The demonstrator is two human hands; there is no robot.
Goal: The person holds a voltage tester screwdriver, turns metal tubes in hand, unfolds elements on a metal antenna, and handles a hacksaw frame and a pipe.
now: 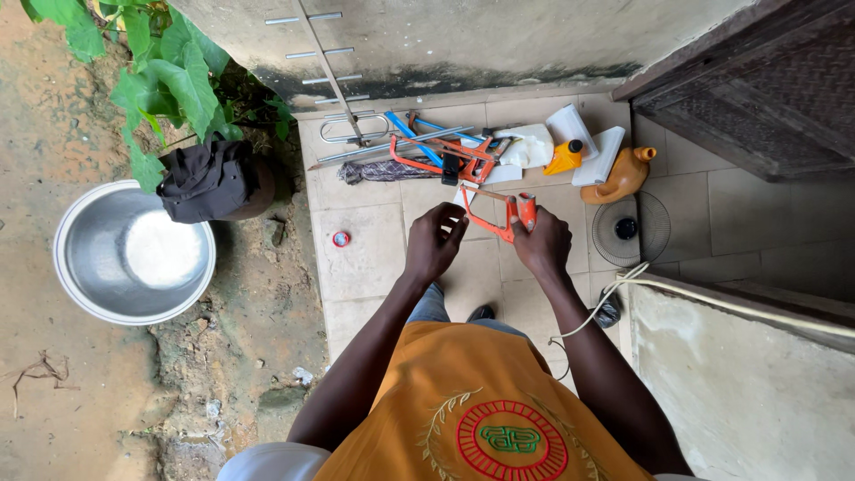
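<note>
Orange-painted steel is what we've got in both hands: a small hacksaw frame (pixel 492 216) held out over the tiled floor (pixel 365 258), roughly mid-floor and just in front of the tool pile along its far edge by the wall. Our right hand (pixel 541 242) is wrapped tight around the handle end, fingers curled closed on it, and our left hand (pixel 434 240) pinches the thin front end of the frame between fingertips and thumb. If there's a blade strung in there we can't tell, it's too thin to make out, but bare fingertips that close to one could get nicked if the frame twists. Grip is small on the left side, so a slip could drop it onto hard glazed tile near our feet. The pile behind is a tangle: a bigger orange hacksaw (pixel 441 156), blue-handled tools, chrome tubing, a glossy amber jug (pixel 619 176). A white cable (pixel 623 289) loops by our right elbow, easy to snag. Off the floor's left edge it's rough dirt with a shiny round steel basin (pixel 134 252).
</note>
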